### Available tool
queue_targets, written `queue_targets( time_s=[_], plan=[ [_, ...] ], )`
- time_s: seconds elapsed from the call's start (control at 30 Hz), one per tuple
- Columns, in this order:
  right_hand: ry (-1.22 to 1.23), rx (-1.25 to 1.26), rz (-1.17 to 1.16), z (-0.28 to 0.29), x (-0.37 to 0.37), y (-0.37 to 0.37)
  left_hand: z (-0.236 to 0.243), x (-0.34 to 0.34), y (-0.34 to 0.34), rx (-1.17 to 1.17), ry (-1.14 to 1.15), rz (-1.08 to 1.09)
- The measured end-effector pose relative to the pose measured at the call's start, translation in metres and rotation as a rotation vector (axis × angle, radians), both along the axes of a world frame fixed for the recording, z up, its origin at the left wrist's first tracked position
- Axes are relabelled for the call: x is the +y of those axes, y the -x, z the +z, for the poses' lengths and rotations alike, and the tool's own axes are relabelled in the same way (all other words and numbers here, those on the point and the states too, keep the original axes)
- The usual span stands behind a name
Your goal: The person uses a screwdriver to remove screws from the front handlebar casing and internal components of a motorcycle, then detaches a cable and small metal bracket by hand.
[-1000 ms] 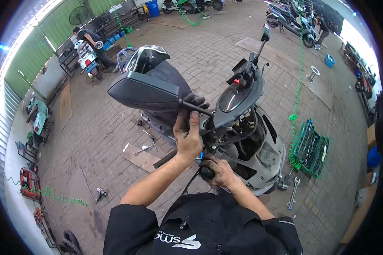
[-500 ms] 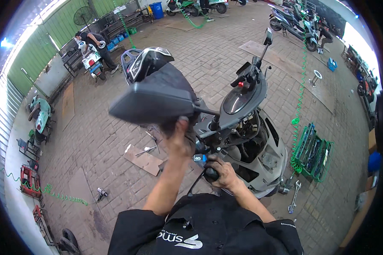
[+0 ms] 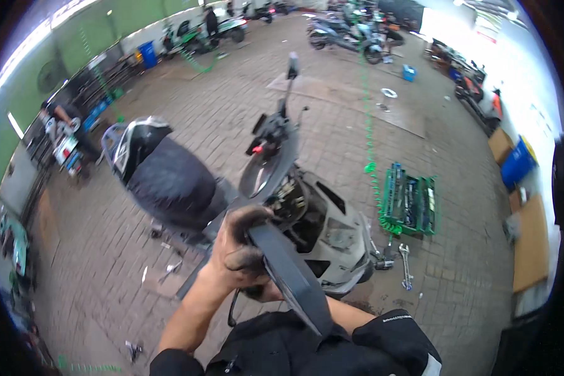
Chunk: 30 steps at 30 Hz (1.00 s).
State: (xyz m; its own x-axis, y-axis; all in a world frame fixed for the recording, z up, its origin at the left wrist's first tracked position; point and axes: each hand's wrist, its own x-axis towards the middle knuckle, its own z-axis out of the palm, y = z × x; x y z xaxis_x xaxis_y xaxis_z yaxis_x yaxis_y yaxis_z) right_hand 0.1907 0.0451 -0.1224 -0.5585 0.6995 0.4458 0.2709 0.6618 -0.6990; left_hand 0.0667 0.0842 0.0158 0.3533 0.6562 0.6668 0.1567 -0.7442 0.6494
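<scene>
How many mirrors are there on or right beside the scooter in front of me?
2: the near mirror, in your left hand, and the far mirror, on an upright stalk beyond the instrument panel.

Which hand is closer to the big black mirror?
Left. The left hand holds the black mirror at its upper end; the right hand is lower, mostly hidden behind it.

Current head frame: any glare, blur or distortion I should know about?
Head view: fisheye bends straight edges near the rim, corners black; head view: glare bleaches the window strip at upper left and much of the white wall at right; head view: the fan looks soft, while the left hand and the black mirror it holds are readable.
</scene>
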Motion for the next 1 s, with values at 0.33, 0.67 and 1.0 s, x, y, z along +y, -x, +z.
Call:
queue_targets(
  time_s=[0.33, 0.67, 1.0],
  plan=[
    [0.306, 0.314, 0.156, -0.041, 0.007, 0.019, 0.105, 0.028, 0.006, 0.727, 0.048, -0.395],
    [0.007, -0.07, 0.021, 0.015, 0.003, 0.001, 0.085, 0.121, -0.027, 0.424, 0.773, 0.334],
    [-0.117, 0.038, 0.066, 0.019, 0.006, 0.006, 0.054, 0.101, 0.147, -1.11, 0.664, 0.445]
  ],
)
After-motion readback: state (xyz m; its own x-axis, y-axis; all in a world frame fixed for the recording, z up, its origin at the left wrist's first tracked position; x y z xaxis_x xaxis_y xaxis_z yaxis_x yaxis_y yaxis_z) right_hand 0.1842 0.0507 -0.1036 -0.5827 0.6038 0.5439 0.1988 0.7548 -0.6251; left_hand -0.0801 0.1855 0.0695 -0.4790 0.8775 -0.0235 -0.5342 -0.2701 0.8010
